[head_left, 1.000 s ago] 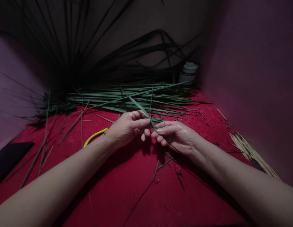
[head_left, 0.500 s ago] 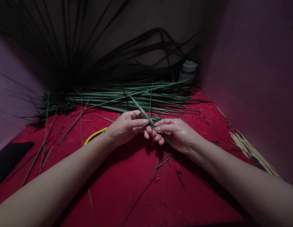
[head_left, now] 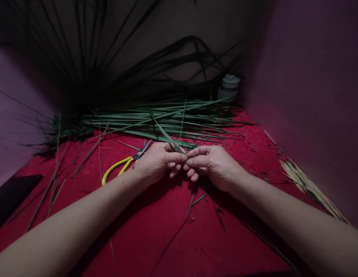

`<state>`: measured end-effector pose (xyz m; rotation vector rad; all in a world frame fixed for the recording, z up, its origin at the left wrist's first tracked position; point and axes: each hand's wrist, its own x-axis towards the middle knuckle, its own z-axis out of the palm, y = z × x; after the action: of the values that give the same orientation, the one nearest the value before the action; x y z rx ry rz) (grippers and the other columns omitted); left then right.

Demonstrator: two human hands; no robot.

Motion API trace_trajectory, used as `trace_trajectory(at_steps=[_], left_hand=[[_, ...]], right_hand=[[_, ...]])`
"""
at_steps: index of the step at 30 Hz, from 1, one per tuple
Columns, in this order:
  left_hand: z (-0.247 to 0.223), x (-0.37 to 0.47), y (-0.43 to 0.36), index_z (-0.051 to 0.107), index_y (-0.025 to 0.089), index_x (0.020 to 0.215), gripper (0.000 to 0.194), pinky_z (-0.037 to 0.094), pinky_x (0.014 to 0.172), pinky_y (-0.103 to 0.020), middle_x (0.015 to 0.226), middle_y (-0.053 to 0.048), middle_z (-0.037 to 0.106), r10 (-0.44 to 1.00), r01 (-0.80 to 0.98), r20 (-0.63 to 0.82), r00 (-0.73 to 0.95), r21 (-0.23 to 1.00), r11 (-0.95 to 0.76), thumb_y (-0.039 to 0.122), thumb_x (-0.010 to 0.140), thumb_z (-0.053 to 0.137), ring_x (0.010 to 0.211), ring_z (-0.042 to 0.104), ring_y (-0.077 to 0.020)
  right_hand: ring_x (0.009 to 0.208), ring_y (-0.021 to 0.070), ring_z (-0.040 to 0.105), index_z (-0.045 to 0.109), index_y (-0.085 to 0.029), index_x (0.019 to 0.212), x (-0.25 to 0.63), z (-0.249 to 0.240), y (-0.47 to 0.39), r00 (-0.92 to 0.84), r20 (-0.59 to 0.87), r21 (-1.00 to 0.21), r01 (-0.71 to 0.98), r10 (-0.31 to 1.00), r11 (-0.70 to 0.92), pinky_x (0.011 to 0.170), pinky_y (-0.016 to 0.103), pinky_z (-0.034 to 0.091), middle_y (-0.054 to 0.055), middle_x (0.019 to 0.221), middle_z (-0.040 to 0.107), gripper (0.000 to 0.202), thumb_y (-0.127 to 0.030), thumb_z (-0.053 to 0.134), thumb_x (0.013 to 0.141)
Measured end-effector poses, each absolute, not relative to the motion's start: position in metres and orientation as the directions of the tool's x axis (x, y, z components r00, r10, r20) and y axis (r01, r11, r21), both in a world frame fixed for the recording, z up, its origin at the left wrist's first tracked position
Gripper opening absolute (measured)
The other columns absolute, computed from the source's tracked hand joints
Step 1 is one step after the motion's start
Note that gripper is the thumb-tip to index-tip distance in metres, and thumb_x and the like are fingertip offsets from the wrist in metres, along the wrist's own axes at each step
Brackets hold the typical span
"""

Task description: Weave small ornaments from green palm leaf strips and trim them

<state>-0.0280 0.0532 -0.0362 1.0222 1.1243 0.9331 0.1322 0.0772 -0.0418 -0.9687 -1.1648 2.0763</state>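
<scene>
Between my two hands is a narrow green leaf strip [head_left: 166,134], its long end slanting up and away to the left. My left hand [head_left: 163,161] pinches it between thumb and fingers. Fingertip to fingertip with it, my right hand [head_left: 211,161] pinches the strip's near part, which is mostly hidden by the fingers. Yellow-handled scissors [head_left: 117,168] lie on the red surface [head_left: 167,223] just left of my left wrist. Behind both hands lies a pile of long green leaf strips [head_left: 132,117].
A white lidded container [head_left: 228,87] stands at the back right. Pale thin sticks [head_left: 308,184] lie bundled along the right wall. A dark flat object [head_left: 14,196] rests at the left edge. Dark fronds [head_left: 92,46] rise at the back, and leaf scraps litter the surface.
My hands have drawn closer together and slightly lower, with the strip still held. My left hand has shifted, so the scissors' blades now show.
</scene>
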Motion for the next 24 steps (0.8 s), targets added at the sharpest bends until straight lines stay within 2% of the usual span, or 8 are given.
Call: trace_trajectory(at_steps=[7, 12, 17, 20, 24], left_hand=[[-0.0376, -0.0314, 0.0526, 0.064, 0.011, 0.065, 0.007, 0.036, 0.032, -0.017, 0.046, 0.001, 0.056, 0.941, -0.003, -0.264, 0.209, 0.963, 0.271, 0.017, 0.067, 0.069, 0.035, 0.046, -0.0075], [-0.0333, -0.0314, 0.0507, 0.063, 0.012, 0.068, 0.010, 0.038, 0.034, -0.018, 0.048, 0.001, 0.056, 0.931, 0.016, -0.261, 0.257, 0.964, 0.266, 0.020, 0.069, 0.069, 0.038, 0.047, -0.0078], [-0.0279, -0.0333, 0.0511, 0.060, 0.017, 0.086, 0.021, 0.039, 0.032, -0.019, 0.054, 0.005, 0.055, 0.981, -0.026, -0.176, 0.086, 0.984, 0.178, 0.027, 0.071, 0.071, 0.038, 0.046, -0.0079], [-0.0285, -0.0349, 0.0532, 0.059, 0.017, 0.081, 0.017, 0.039, 0.033, -0.017, 0.056, 0.005, 0.052, 0.994, -0.111, -0.105, 0.001, 0.988, 0.105, 0.028, 0.074, 0.069, 0.041, 0.047, -0.0064], [-0.0299, -0.0361, 0.0564, 0.058, 0.016, 0.076, 0.013, 0.042, 0.034, -0.018, 0.060, 0.004, 0.053, 0.993, -0.203, -0.119, 0.003, 0.972, 0.117, 0.023, 0.074, 0.068, 0.045, 0.050, -0.0075]], right_hand=[[0.047, 0.0143, 0.063, 0.057, -0.010, 0.067, 0.1353, -0.0376, 0.0785, -0.604, -0.374, -0.899, 0.049, 0.704, -0.435, 0.043, 0.020, 0.051, 0.007, 0.060, 0.066, 0.007, -0.005, 0.060, 0.071], [0.046, 0.0141, 0.063, 0.057, -0.011, 0.066, 0.1343, -0.0379, 0.0783, -0.614, -0.380, -0.888, 0.031, 0.692, -0.460, 0.044, 0.021, 0.052, 0.007, 0.060, 0.066, 0.009, -0.004, 0.059, 0.072], [0.045, 0.0146, 0.062, 0.054, -0.011, 0.067, 0.1335, -0.0375, 0.0795, -0.588, -0.388, -0.878, 0.000, 0.710, -0.480, 0.043, 0.021, 0.050, 0.007, 0.057, 0.065, 0.011, -0.003, 0.056, 0.074], [0.045, 0.0152, 0.063, 0.052, -0.012, 0.068, 0.1334, -0.0372, 0.0795, -0.572, -0.398, -0.873, -0.004, 0.718, -0.488, 0.043, 0.021, 0.050, 0.008, 0.056, 0.065, 0.012, -0.003, 0.056, 0.075], [0.046, 0.0157, 0.063, 0.052, -0.012, 0.069, 0.1326, -0.0381, 0.0793, -0.578, -0.402, -0.867, -0.010, 0.710, -0.499, 0.044, 0.022, 0.051, 0.009, 0.057, 0.066, 0.012, -0.002, 0.057, 0.075]])
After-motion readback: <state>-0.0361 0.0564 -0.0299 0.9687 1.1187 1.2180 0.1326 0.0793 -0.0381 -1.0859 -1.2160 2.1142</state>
